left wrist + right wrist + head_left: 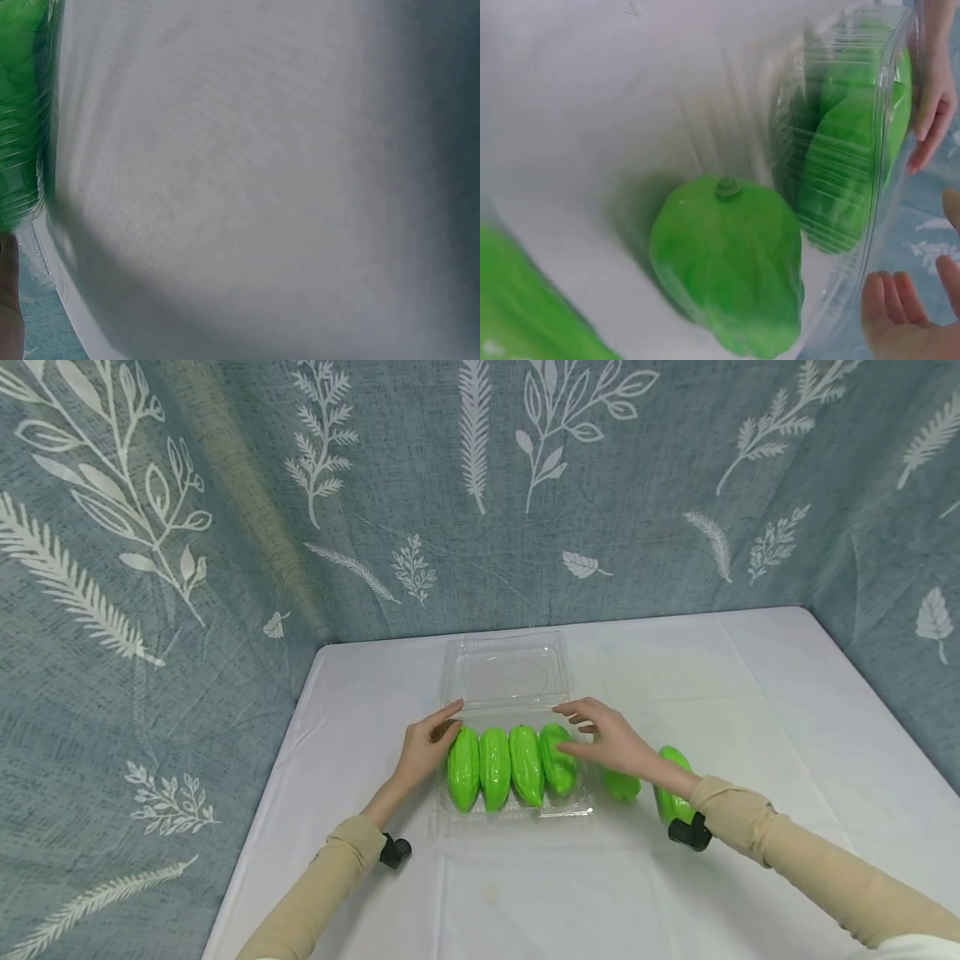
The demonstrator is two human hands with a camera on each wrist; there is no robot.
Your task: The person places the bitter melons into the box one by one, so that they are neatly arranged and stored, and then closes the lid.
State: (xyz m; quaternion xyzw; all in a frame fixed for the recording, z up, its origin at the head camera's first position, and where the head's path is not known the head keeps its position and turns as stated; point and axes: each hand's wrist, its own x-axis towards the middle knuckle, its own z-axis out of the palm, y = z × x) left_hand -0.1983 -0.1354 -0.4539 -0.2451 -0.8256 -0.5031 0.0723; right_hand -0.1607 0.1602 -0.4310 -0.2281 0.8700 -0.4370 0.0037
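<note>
Clear clamshell tray (567,810), lid open behind the fingertips: thin, flexible, likely light; best gripped at its rims. Four green peppers (512,766) lie between both hands (glossy, probably slippery). Left hand (423,750) and right hand (606,737): fingers loosely spread, touching the tray's ends.

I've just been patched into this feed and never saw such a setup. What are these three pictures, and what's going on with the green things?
No machine here: a person works with two bare hands, wearing three cameras. The wide picture comes from the head, looking down at a white table. The other two come from the wrists, so they are close and blurry. On the table lies a clear box with its lid open, and four green peppers sit side by side in it. Two more peppers lie on the table to its right. The left hand touches the box's left edge; the right hand rests over the rightmost boxed pepper. Neither hand clearly grips anything.
</note>
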